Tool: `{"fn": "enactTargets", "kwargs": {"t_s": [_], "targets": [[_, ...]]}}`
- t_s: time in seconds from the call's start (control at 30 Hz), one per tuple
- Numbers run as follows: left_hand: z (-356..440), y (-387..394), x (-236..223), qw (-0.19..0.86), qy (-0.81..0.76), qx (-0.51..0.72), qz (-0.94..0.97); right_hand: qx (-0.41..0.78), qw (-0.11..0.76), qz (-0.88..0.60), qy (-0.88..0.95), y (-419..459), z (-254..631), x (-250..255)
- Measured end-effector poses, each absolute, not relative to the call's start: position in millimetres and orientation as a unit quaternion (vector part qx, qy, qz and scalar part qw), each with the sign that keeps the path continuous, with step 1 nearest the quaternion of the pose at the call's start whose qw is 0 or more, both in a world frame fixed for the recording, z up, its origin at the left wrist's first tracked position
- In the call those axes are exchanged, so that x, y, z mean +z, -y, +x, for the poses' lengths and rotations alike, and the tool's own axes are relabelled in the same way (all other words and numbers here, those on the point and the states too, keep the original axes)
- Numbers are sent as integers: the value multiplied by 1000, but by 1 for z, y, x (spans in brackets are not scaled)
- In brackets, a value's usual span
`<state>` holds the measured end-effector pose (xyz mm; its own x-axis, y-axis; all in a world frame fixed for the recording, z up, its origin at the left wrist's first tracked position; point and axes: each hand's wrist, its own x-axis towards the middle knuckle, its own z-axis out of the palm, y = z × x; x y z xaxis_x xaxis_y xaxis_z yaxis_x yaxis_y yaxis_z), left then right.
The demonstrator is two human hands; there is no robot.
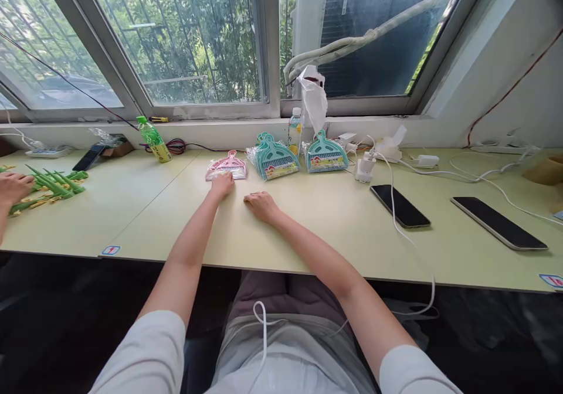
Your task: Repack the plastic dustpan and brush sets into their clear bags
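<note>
A small pink dustpan and brush set [240, 169], wrapped in clear plastic, lies on the table in front of me. My left hand [223, 185] is at its near edge, fingers bent and closed against the wrapping; the fingertips are partly hidden. To the right of it, my right hand [261, 205] rests on the tabletop with its fingers curled in, and nothing shows in them. Beyond my hands is a stack of green dustpan and brush sets [273, 158]. Another green dustpan set [326, 152] leans further right.
Phones [400, 206] and white cables [393, 192] lie on the right of the table [176, 218]. A white charger [365, 166] stands behind them. A green bottle [153, 139] stands at the back left. Another person's hand [15, 187] is by green leafy pieces [55, 184].
</note>
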<state>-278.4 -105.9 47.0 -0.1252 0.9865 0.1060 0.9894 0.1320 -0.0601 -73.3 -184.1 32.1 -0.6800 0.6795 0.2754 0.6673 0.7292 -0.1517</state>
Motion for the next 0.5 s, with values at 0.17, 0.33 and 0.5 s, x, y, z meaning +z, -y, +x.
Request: {"fn": "enactTargets", "kwargs": {"t_s": [0.17,0.33,0.5], "targets": [[-268,82,38,87,768,-20,-634,34,158,-362,918,185,-72,30],[-269,80,34,86,762,-21,-641,35,158,-359,919,186,-72,30],[-279,88,36,9,753,5,-658,40,165,-347,922,183,-73,28]]}}
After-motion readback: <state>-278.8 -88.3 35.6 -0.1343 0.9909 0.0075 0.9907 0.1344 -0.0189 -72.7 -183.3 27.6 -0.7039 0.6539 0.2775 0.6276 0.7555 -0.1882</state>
